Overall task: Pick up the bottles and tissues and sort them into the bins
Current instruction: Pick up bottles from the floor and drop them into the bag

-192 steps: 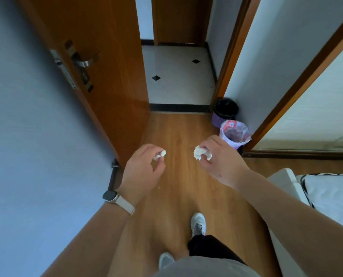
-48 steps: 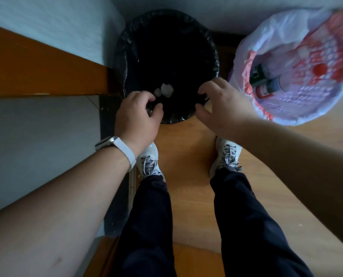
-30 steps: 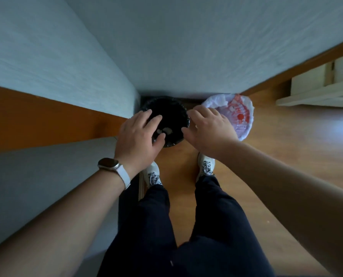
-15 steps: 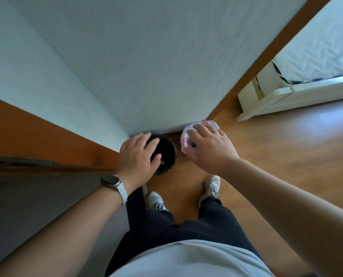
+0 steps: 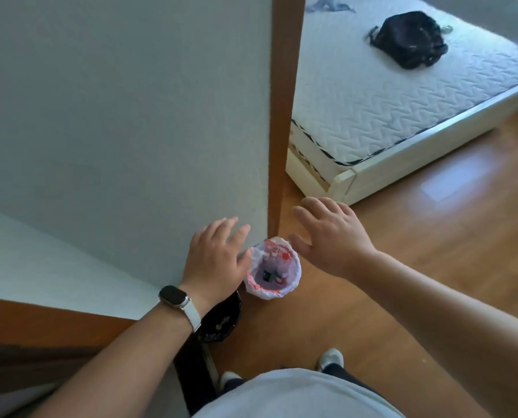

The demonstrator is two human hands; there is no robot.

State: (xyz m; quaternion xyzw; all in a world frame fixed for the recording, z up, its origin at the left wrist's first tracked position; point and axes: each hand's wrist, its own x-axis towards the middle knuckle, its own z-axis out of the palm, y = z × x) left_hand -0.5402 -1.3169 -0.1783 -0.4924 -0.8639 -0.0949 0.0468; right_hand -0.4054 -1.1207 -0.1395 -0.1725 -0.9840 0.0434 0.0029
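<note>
Head view | wood floor (image 5: 438, 254), bed (image 5: 372, 101) | left hand (image 5: 215, 263), right hand (image 5: 331, 236) spread, empty

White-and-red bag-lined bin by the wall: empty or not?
Not empty: small dark and red items lie inside the white-and-red bag-lined bin, too blurred to identify.

Both hands are empty, fingers spread; the left grip (image 5: 214, 260) overlaps the black bin (image 5: 229, 307), which holds pale tissues (image 5: 223, 322); the right grip (image 5: 333, 239) hovers beside the white-bagged bin (image 5: 294, 277), dim bottles (image 5: 268, 275) inside; both bins stand touching on the wooden floor (image 5: 432, 242); a dark bag (image 5: 408, 40) lies on the bed (image 5: 372, 110).
</note>
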